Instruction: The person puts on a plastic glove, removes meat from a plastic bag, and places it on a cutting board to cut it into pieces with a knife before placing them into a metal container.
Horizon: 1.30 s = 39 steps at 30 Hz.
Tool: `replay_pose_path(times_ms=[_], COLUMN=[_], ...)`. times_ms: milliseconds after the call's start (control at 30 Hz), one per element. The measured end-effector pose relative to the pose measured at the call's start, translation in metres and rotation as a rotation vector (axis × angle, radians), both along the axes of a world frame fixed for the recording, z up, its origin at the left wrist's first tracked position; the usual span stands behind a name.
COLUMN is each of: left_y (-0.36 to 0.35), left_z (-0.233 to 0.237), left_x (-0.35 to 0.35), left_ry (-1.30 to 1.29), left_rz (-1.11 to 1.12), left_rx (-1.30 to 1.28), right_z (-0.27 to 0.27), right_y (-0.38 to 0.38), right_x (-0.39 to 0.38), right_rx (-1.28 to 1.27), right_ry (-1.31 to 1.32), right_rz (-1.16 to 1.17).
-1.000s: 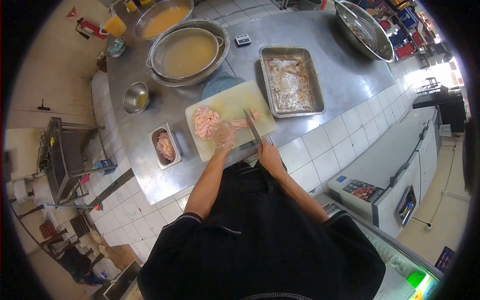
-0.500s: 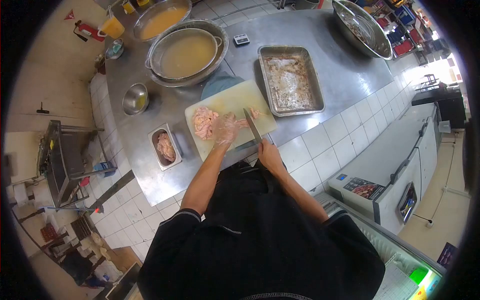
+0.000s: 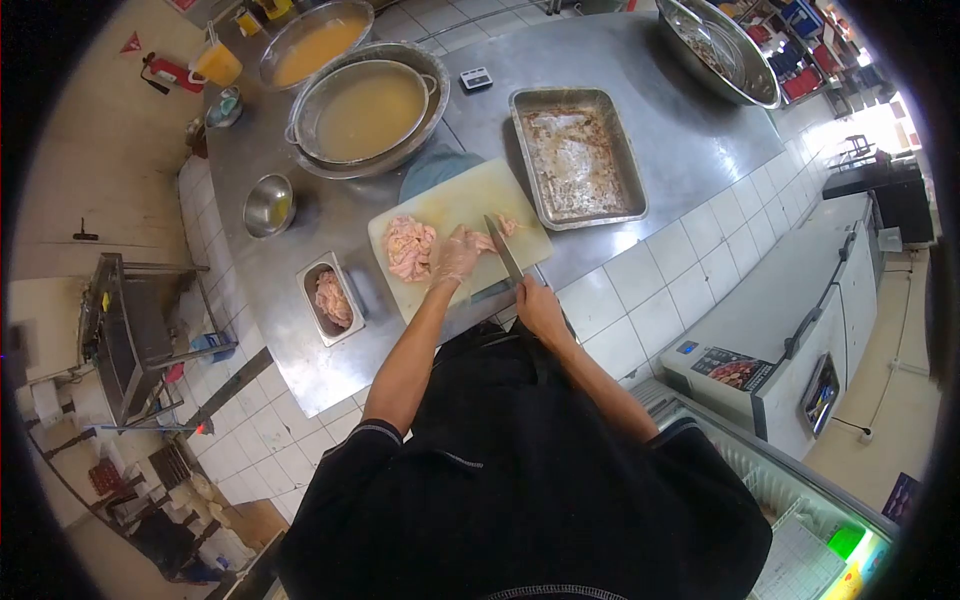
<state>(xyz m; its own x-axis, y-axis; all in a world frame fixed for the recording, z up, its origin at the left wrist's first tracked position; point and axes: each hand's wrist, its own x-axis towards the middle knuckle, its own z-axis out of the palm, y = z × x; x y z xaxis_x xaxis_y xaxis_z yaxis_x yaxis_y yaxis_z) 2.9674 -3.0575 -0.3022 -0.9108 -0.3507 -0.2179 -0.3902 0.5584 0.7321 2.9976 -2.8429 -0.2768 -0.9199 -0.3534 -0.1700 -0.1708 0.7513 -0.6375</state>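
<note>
My left hand (image 3: 457,256), in a thin clear glove, presses on a strip of raw meat (image 3: 484,242) on the white cutting board (image 3: 512,192). My right hand (image 3: 540,306) is wrapped round the handle of a knife (image 3: 508,256), whose blade lies across the end of the strip. Beyond the blade is a small scrap of meat (image 3: 508,224). A pile of raw meat (image 3: 409,249) rests on the board left of my left hand. More meat (image 3: 333,299) fills part of a small steel container (image 3: 356,318) at the left.
On the steel table (image 3: 470,130) stand a stained baking tray (image 3: 641,190), a pot of cloudy liquid (image 3: 370,110), a small bowl (image 3: 269,205), a scale (image 3: 477,78) and a large bowl (image 3: 715,50). A blue cloth (image 3: 432,170) lies behind the board. A chest freezer (image 3: 770,320) is at the right.
My left hand has shifted slightly and its fingers are drawn in more over the strip. The knife stays at nearly the same spot. The view has tilted slightly.
</note>
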Motion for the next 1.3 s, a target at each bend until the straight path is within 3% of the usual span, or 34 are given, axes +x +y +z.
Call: replay_pose_path(times_ms=[67,167,267,367,467,567,767,967,1067,1167,1267,1300], left_y=[-0.004,0.004,0.001,-0.012,0.003,0.007,-0.002,-0.013,-0.014,-0.003,0.0,-0.002], left_z=[-0.06,-0.029,-0.085,-0.114,-0.092,-0.011,0.007,-0.026,-0.011,0.039,0.003,0.006], left_x=[-0.005,-0.004,-0.005,-0.009,-0.009,-0.011,-0.009,-0.01,-0.012,-0.011,-0.03,-0.036], left_ry=[0.087,0.052,0.014,-0.167,-0.062,-0.258,-0.29,0.05,-0.056,0.025,0.126,0.092], left_rz=[0.089,0.116,0.376,0.437,0.176,0.073,-0.018,0.035,0.108,0.118,0.132,0.233], left_rx=[0.163,-0.008,0.951,1.281,0.355,-0.193,-0.115,-0.105,0.167,0.51,0.571,0.901], right_z=[0.0,-0.007,-0.005,-0.004,-0.008,-0.008,-0.012,-0.011,-0.005,0.009,0.033,0.041], right_y=[0.0,0.002,0.003,0.003,0.004,0.004,0.006,0.004,0.004,0.006,0.007,0.008], right_x=[0.0,0.0,-0.002,-0.003,-0.002,-0.004,-0.007,-0.011,-0.015,-0.019,-0.025,-0.027], right_rx=[0.005,-0.005,-0.016,-0.029,-0.037,-0.024,-0.01,-0.043,-0.075,-0.133,-0.171,-0.177], right_ry=[0.006,0.05,0.052,0.048,0.042,0.022,0.031,0.035,0.003,-0.022,-0.035,-0.041], right_rz=[-0.001,0.015,0.028,0.032,0.037,0.032,0.057,0.06,0.038,-0.003,-0.052,-0.069])
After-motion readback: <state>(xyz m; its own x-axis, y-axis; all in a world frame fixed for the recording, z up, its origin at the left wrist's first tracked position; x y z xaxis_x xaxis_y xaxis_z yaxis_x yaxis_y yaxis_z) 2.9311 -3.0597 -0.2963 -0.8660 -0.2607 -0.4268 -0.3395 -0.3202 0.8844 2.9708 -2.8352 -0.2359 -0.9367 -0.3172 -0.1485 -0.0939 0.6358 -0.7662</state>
